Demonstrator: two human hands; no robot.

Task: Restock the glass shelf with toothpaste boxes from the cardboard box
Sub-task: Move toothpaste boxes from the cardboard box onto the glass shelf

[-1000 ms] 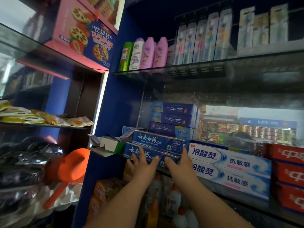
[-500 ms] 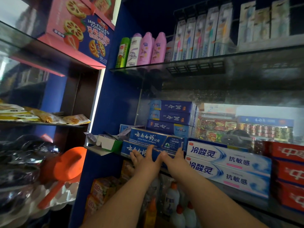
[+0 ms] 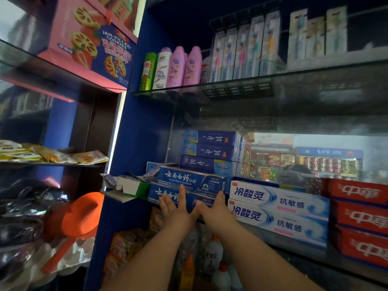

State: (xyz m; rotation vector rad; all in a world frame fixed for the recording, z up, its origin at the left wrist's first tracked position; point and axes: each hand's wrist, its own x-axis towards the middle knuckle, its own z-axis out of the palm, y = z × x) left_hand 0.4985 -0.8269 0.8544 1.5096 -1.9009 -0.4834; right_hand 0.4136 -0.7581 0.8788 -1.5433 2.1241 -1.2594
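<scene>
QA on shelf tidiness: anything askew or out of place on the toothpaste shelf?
Yes: at the left end of the glass shelf, an opened white-and-green carton lies with flaps loose, overhanging the edge, among loose packets.

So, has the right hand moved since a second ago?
Yes. The right hand has slid right, now beside the left end of the upper white cardboard toothpaste box.

Your left hand [image 3: 175, 213] and your right hand [image 3: 218, 211] are bare. Your left forearm [image 3: 147, 255] and your right forearm [image 3: 258, 255] are bare too, right down to the bottom edge of the view. Both arms look smooth and round. The light is dim, so tiny marks on them are too hard to see.
</scene>
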